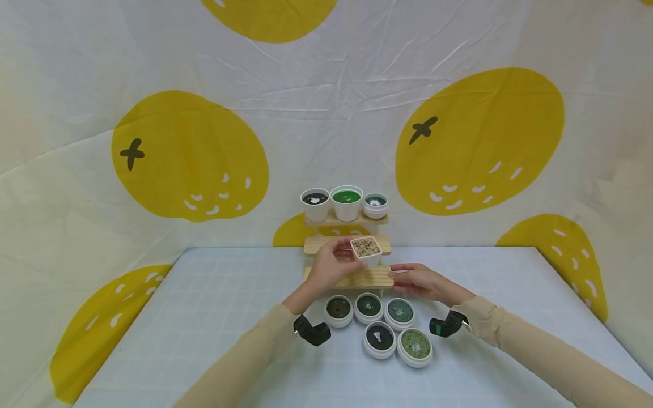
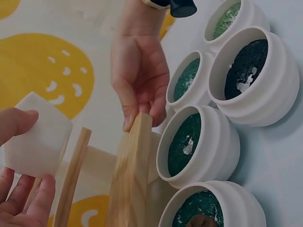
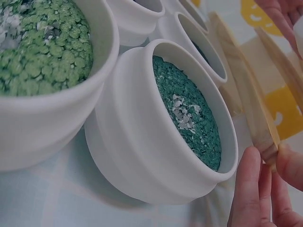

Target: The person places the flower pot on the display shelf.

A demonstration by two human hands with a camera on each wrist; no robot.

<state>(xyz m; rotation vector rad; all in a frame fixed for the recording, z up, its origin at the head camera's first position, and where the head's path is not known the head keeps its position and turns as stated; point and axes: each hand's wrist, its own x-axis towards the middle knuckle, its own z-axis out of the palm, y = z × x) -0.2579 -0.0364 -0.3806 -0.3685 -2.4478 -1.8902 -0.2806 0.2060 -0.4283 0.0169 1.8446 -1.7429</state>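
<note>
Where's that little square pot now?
In the head view, the square pot is held in the left hand just right of centre, seen against the right end of the middle wooden shelf.

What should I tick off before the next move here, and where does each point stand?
1. Left grip secure on the square pot: ok, thumb and fingers hold it.
2. Right grip on the lowest wooden step: ok, pinching its right end.
3. Three top-step pots upright: ok.
4. Table in front of the stand clear: not ok, five round pots there.
5. Stand firmly fixed: cannot tell.
</note>
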